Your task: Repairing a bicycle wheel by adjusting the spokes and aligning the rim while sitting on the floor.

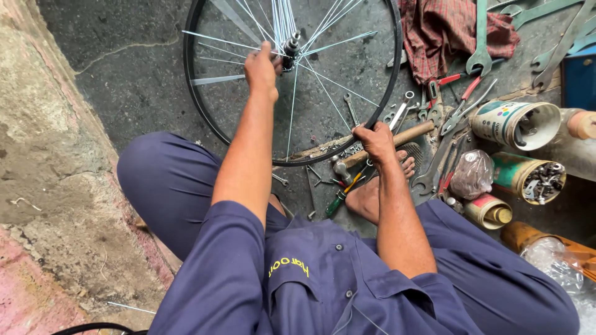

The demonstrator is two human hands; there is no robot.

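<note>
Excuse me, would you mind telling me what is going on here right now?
A person in blue work clothes sits on the ground with a bicycle wheel in front of them. The left hand grips spokes near the hub, and the right hand holds the rim. A hammer, wrenches, pliers and cans of small parts lie alongside.

I see a dark, cracked concrete floor (136,74) under flat daylight, and a rough, pink-stained stone ledge (43,186) down the frame's left.
</note>
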